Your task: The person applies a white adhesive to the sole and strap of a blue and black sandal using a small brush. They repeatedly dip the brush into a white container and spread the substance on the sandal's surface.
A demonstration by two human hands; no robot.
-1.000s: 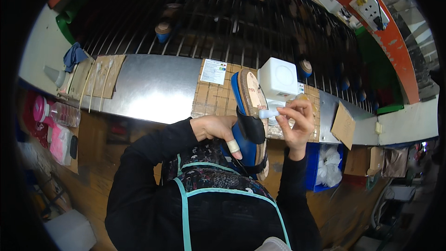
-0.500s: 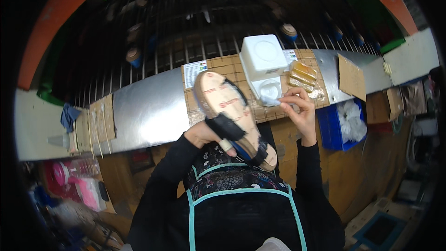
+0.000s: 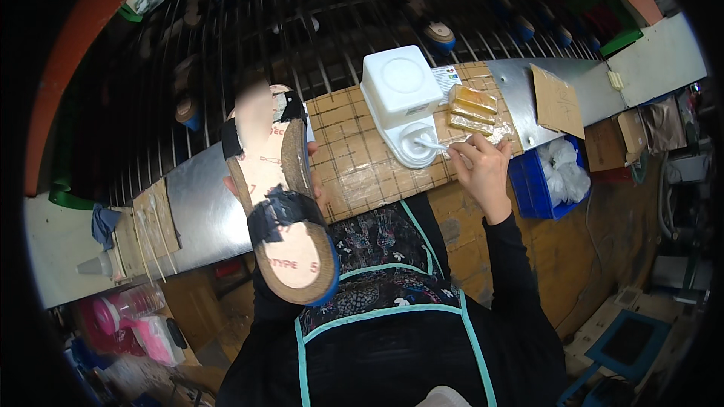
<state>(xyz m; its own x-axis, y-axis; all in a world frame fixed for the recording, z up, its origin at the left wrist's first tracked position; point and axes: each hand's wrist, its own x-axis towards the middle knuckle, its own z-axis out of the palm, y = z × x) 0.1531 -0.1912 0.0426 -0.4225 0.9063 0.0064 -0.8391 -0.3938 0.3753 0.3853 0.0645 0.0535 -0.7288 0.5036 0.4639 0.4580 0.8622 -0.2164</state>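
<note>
My left hand (image 3: 318, 185) is wrapped round a sandal (image 3: 290, 260), which hides most of the palm. The sandal's pale, printed sole-side face is turned up, with cork-brown sides, black strap ends stuck across it and blue at the lower end. In my right hand (image 3: 483, 169), thumb and fingertips pinch a thin white stick (image 3: 434, 145). The stick's far end rests in the round cup of a white plastic dispenser (image 3: 400, 87) with a square tank; whether it has bristles I cannot make out.
Beneath the dispenser lies a taped cardboard sheet (image 3: 339, 124) on a metal bench. Wrapped amber blocks (image 3: 473, 109) sit beside it. Behind runs a dark rack of rods (image 3: 324, 60) carrying several blue-based pieces. A blue bin (image 3: 562, 207) with white plastic bags stands below right.
My left hand has moved left and turned the sandal, so its printed face shows more upright. The right hand stays at the dispenser's cup. The whole view has shifted slightly.
</note>
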